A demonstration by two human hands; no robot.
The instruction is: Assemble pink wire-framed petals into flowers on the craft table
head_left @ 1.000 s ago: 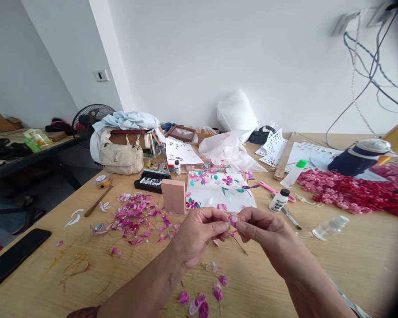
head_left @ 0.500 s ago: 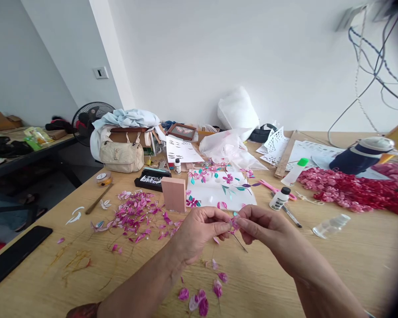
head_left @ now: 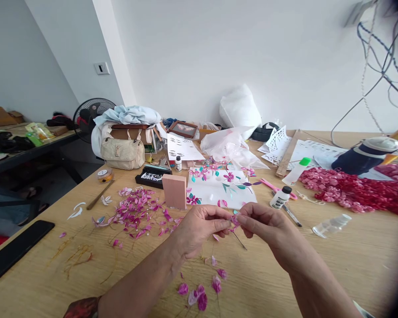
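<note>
**Pink Blossom Piece Pinched Between Two Hands**

I hold a small pink-violet flower piece [head_left: 234, 220] straight ahead of me, at 12 o'clock, pinched from both sides. My left hand [head_left: 204, 227] has it by the fingertips at its 9 o'clock edge, my right hand [head_left: 265, 223] at its 3 o'clock edge. Only a narrow part shows between my fingers: crumpled and petal-like, paler in places, so its full outline is hidden. A deeper magenta edge [head_left: 232, 230] peeks out at 6 o'clock. A thin, dark, nearly straight stem [head_left: 240, 241] slants down towards 5 o'clock, its far end free; my fingers hide whether it joins the petals.
</note>
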